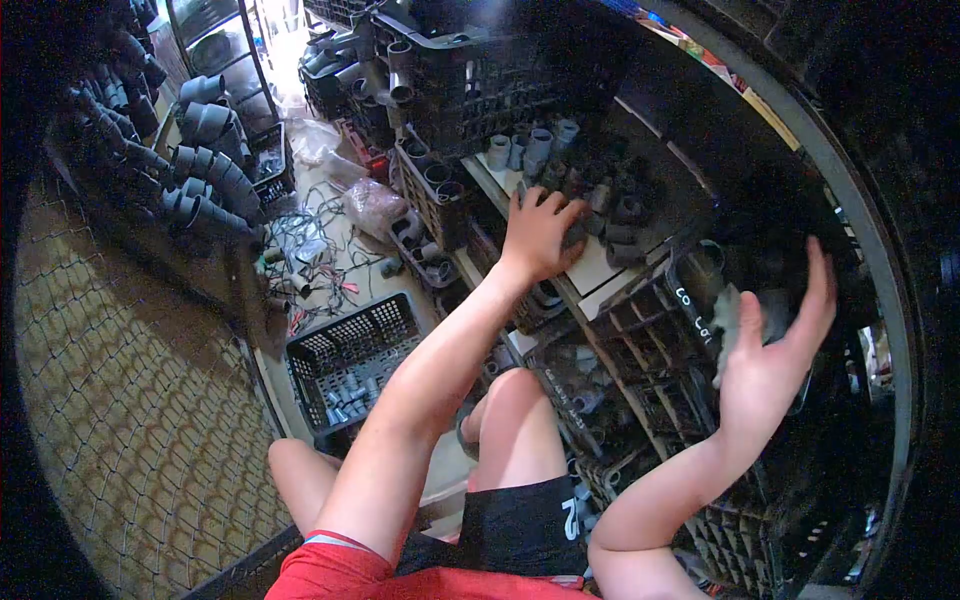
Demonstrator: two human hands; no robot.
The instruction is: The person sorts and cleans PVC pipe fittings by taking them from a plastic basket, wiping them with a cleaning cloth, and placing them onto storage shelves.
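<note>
My left hand [540,235] reaches onto the pale shelf board [605,275], its fingers spread among dark pipe fittings [625,210]. One dark fitting [574,236] shows between its thumb and forefinger. Several grey pipe fittings [538,145] stand upright just beyond the fingertips. To the right, my right hand [770,355] is raised, thumb and fingers wide apart. A crumpled grey-green piece [726,325] shows beside its thumb, over a dark crate [690,310] with white handwriting. What lies behind this hand is in deep shadow.
Below the left forearm, a black plastic crate [352,345] on the floor holds small grey fittings [352,398]. Wire mesh [150,400] lines the left side, under stacked dark pipe fittings [215,185]. Plastic bags [375,207] and tangled cords [325,250] lie farther along the floor.
</note>
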